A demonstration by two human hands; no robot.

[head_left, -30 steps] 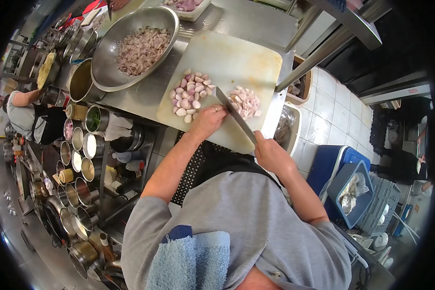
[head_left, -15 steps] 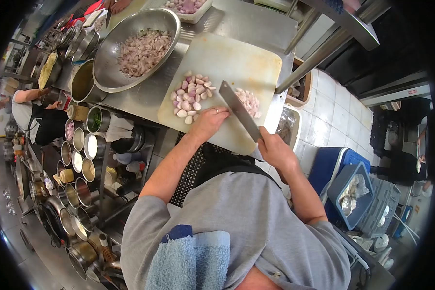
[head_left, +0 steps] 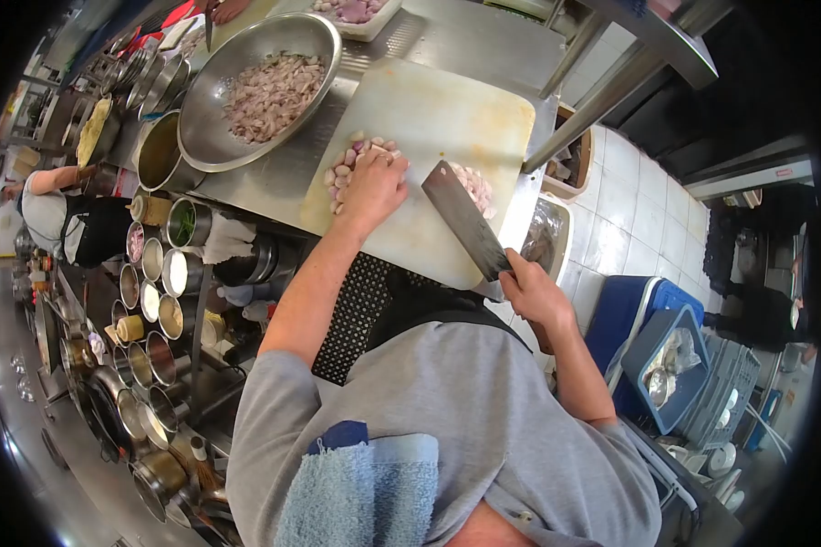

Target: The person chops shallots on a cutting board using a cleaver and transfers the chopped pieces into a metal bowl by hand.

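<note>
On a pale cutting board (head_left: 410, 100) lies a pile of peeled shallots (head_left: 344, 170), pinkish and whole or halved. Over this pile rests my left hand (head_left: 372, 190), its fingers curled down among the shallots. The fingertips are hidden, so any piece within them does not show. My right hand (head_left: 536, 292) is closed around the handle of a cleaver (head_left: 465, 219). The broad blade slants across the board's right part, beside a small heap of chopped shallots (head_left: 472, 189). Left of the board, a large steel bowl (head_left: 201, 114) contains many chopped shallots.
A white container (head_left: 372, 27) with more shallots stands behind the board. Metal posts (head_left: 593, 105) rise at the right. Several pots and a pot of greens (head_left: 188, 222) fill the left side. Another person's hand (head_left: 228, 9) with a knife shows at the top.
My left hand has moved left from beside the blade onto the shallot pile. The cleaver has shifted slightly right and down, staying in my right hand.
</note>
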